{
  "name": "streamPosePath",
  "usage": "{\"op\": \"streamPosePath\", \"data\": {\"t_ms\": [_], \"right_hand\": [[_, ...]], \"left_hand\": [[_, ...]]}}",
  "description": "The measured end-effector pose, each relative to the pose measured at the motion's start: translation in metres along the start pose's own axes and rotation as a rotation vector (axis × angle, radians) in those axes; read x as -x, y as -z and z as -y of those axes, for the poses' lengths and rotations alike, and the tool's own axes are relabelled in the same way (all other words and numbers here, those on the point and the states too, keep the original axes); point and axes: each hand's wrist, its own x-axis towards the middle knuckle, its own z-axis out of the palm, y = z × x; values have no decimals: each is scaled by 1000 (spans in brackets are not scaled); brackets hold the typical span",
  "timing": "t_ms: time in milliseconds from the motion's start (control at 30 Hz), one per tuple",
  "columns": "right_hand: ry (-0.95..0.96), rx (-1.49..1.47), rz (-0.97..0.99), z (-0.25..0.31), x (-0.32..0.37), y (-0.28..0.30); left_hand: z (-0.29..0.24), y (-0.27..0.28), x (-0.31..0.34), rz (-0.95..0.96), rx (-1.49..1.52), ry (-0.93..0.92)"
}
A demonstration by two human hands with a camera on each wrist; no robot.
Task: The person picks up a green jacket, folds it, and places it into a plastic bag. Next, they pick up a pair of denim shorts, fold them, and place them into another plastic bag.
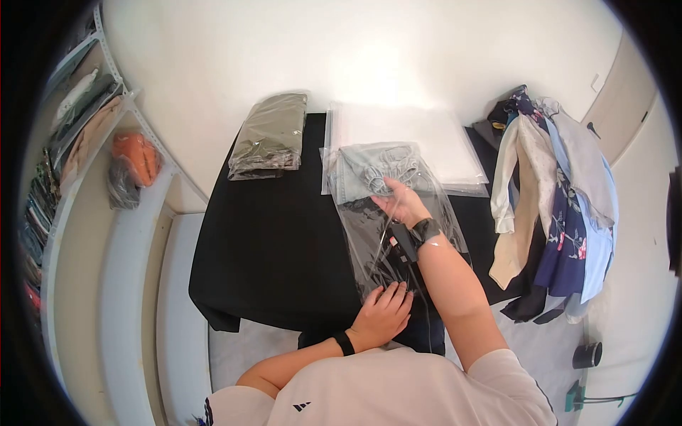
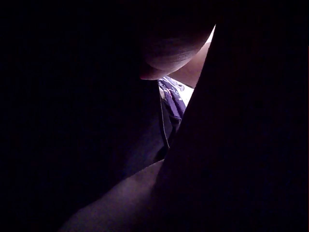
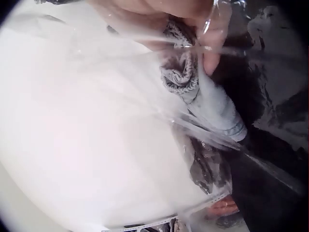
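Note:
A folded light-blue denim garment with a gathered, elastic-looking edge (image 1: 352, 170) (image 3: 217, 106) lies at the far end of a clear plastic bag (image 1: 451, 231). My right hand (image 1: 401, 202) (image 3: 193, 19) grips the garment's near edge, thumb and fingers around it; clear plastic stretches across this hand in the right wrist view. Close to my body, my left hand (image 1: 383, 312) rests on the bag's near end, fingers spread and slightly bent. The left wrist view is mostly dark, with only bits of skin and patterned cloth visible.
A stack of clear bags (image 1: 433, 142) lies at the back of the black-covered table (image 1: 270, 248). Bagged olive clothing (image 1: 266, 138) is at the back left. Assorted clothes (image 1: 561, 206) hang over the right side. Shelves with clothing (image 1: 142, 234) stand to the left.

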Motion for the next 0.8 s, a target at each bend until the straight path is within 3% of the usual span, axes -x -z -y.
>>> {"op": "streamPosePath", "data": {"t_ms": [267,400,467,533,600,667,733,800], "right_hand": [[200,20,-92,-10,-2,7],[103,-21,-230,-8,44,-11],[67,172,195,-30,66,23],[-39,559,375,-14,158,-5],[113,1062,978,-1,188,22],[-475,982,830,44,226,15],[-238,1164,571,84,226,26],[-96,1052,341,113,193,54]], "left_hand": [[0,1,0,-10,-9,-24],[2,1,2,0,31,-19],[8,5,6,36,187,-24],[19,35,7,30,359,-71],[40,58,23,-37,523,-275],[63,94,30,-127,560,-216],[100,116,27,-128,604,49],[124,126,-3,-191,644,569]]}}
